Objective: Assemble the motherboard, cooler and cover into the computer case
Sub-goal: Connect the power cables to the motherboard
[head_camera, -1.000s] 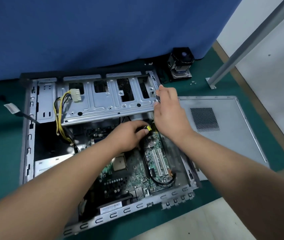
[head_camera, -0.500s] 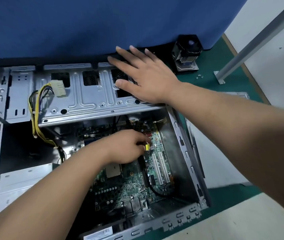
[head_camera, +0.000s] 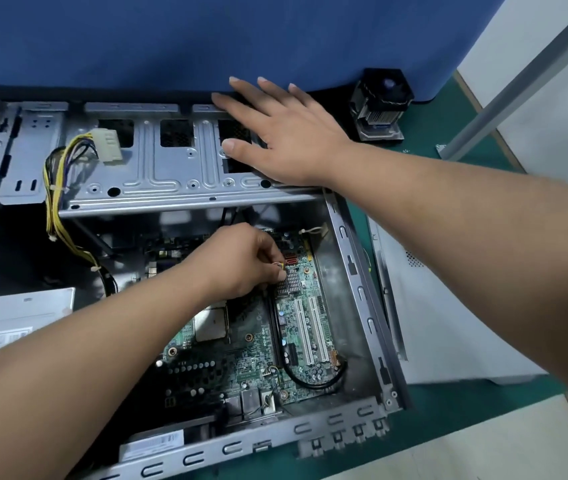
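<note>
The left hand [head_camera: 241,263] pinches a small yellow connector [head_camera: 279,266] over the motherboard [head_camera: 296,327] while the right hand [head_camera: 286,136] rests flat, fingers spread, on the computer case's [head_camera: 362,282] drive cage [head_camera: 171,174].

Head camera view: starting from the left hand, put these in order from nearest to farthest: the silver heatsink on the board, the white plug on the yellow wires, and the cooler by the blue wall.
1. Silver heatsink, right beside the left hand fingertips.
2. White plug, up left on the metal bracket.
3. Cooler, far right outside the case.

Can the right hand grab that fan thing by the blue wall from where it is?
Probably yes. The right hand lies flat on the metal drive cage, holding nothing, and the cooler stands just to its right on the green mat with nothing visible between them.
</note>
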Motion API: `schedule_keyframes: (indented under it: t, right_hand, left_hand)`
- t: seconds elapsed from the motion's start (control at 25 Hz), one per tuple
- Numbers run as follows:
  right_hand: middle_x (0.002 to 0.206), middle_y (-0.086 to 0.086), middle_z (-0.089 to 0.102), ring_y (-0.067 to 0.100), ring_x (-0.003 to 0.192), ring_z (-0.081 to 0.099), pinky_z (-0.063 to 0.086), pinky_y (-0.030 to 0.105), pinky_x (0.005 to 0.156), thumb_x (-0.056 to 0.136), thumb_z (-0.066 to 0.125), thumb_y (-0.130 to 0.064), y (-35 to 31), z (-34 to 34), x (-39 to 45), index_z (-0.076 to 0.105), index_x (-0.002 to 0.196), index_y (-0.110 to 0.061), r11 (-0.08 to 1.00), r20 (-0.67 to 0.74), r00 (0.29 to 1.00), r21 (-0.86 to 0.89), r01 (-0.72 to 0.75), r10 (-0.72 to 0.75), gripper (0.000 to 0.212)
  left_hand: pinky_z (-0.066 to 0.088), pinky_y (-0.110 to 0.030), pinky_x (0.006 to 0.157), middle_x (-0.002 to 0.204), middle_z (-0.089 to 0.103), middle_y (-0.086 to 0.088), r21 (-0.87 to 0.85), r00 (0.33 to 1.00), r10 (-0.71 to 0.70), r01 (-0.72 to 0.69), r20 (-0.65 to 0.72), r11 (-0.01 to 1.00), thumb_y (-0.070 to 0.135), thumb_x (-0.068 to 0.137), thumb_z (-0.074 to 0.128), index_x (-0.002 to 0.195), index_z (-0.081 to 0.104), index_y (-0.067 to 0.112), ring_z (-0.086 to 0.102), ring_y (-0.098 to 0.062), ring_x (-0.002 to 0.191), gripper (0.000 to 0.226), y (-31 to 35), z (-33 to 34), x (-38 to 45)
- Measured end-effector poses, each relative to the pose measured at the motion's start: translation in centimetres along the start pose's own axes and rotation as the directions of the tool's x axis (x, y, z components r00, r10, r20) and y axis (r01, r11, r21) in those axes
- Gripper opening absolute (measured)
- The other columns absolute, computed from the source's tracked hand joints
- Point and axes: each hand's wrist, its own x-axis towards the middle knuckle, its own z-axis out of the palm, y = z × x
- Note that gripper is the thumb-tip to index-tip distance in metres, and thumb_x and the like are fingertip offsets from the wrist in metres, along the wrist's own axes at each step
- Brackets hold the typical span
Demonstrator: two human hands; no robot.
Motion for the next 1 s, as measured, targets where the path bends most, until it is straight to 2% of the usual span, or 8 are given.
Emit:
schedule_keyframes:
  t: [0.16, 0.32, 0.44, 0.52, 0.68, 0.84, 0.92, 1.0]
  right_hand:
    - [0.171, -0.016, 0.006, 0.017, 0.158, 0.003, 0.002, 0.047, 0.127, 0.095, 0.018, -0.076, 0.2, 0.1, 0.1, 0.01, 0.158, -0.052, 1.0, -0.011, 1.0, 0.02, -0.001, 0.001, 0.068]
    - [0.17, -0.017, 0.008, 0.016, 0.158, 0.005, 0.003, 0.047, 0.127, 0.094, 0.019, -0.078, 0.3, 0.2, 0.3, 0.012, 0.158, -0.053, 0.999, -0.022, 1.0, 0.042, -0.004, 0.005, 0.069]
    - [0.17, -0.017, 0.009, 0.016, 0.158, 0.006, 0.003, 0.046, 0.127, 0.094, 0.02, -0.078, 0.3, 0.3, 0.3, 0.014, 0.158, -0.053, 0.999, -0.028, 1.0, 0.049, -0.005, 0.006, 0.068]
    - [0.17, -0.017, 0.01, 0.016, 0.158, 0.006, 0.003, 0.046, 0.127, 0.094, 0.021, -0.078, 0.3, 0.3, 0.3, 0.014, 0.158, -0.053, 0.999, -0.028, 1.0, 0.048, -0.002, 0.003, 0.068]
    - [0.17, -0.017, 0.011, 0.015, 0.158, 0.007, 0.003, 0.046, 0.127, 0.095, 0.022, -0.077, 0.4, 0.3, 0.4, 0.014, 0.158, -0.053, 0.998, -0.032, 0.999, 0.056, -0.002, 0.004, 0.068]
    - [0.17, -0.016, 0.013, 0.016, 0.158, 0.008, 0.004, 0.047, 0.127, 0.095, 0.023, -0.077, 0.3, 0.4, 0.4, 0.016, 0.157, -0.053, 0.998, -0.042, 0.999, 0.063, 0.0, 0.003, 0.067]
    - [0.17, -0.016, 0.013, 0.016, 0.158, 0.009, 0.004, 0.046, 0.127, 0.095, 0.023, -0.077, 0.4, 0.4, 0.5, 0.017, 0.157, -0.053, 0.998, -0.045, 0.999, 0.069, -0.002, 0.005, 0.067]
    - [0.17, -0.016, 0.014, 0.016, 0.158, 0.01, 0.004, 0.046, 0.127, 0.095, 0.023, -0.077, 0.4, 0.4, 0.5, 0.017, 0.157, -0.053, 0.998, -0.045, 0.999, 0.07, -0.003, 0.006, 0.067]
  left_hand:
    - [0.045, -0.011, 0.06, 0.082, 0.074, 0.01, 0.012, 0.997, 0.041, -0.04, -0.072, 0.999, 0.035, 0.083, 0.085, 0.097, 0.079, 0.024, 0.062, 0.006, 0.067, 0.019, 0.6, 0.5, 1.1]
    - [0.051, -0.022, 0.062, 0.08, 0.072, 0.012, -0.053, 0.995, 0.007, -0.012, -0.104, 0.999, 0.038, 0.084, 0.083, 0.095, 0.077, 0.029, 0.055, 0.01, 0.047, 0.016, 1.2, 0.6, 3.0]
    - [0.046, -0.015, 0.049, 0.071, 0.067, 0.011, -0.088, 0.994, -0.022, 0.013, -0.105, 0.996, 0.037, 0.082, 0.085, 0.09, 0.076, 0.031, 0.052, 0.005, 0.039, 0.013, 1.2, 1.1, 4.1]
    - [0.04, -0.009, 0.044, 0.067, 0.064, 0.016, -0.123, 0.995, -0.02, 0.008, -0.101, 0.992, 0.034, 0.081, 0.087, 0.088, 0.077, 0.031, 0.053, 0.007, 0.041, 0.012, 1.0, 1.6, 4.3]
    - [0.037, -0.002, 0.053, 0.07, 0.06, 0.026, -0.121, 0.992, -0.013, -0.002, -0.122, 0.993, 0.037, 0.077, 0.088, 0.083, 0.077, 0.035, 0.054, 0.01, 0.063, 0.013, 1.0, 2.4, 4.6]
    - [0.04, -0.007, 0.057, 0.076, 0.066, 0.02, -0.101, 0.989, -0.033, 0.018, -0.146, 0.995, 0.044, 0.073, 0.09, 0.069, 0.069, 0.038, 0.058, 0.005, 0.072, 0.022, 0.8, 2.8, 4.9]
    - [0.043, -0.012, 0.061, 0.077, 0.068, 0.018, -0.085, 0.991, -0.035, 0.023, -0.133, 0.996, 0.045, 0.074, 0.089, 0.072, 0.073, 0.037, 0.059, 0.004, 0.072, 0.018, 0.9, 2.8, 4.9]
    - [0.041, -0.01, 0.053, 0.069, 0.066, 0.021, -0.095, 0.996, -0.02, 0.011, -0.092, 0.995, 0.042, 0.078, 0.087, 0.083, 0.078, 0.035, 0.058, 0.007, 0.059, 0.012, 1.0, 2.4, 4.8]
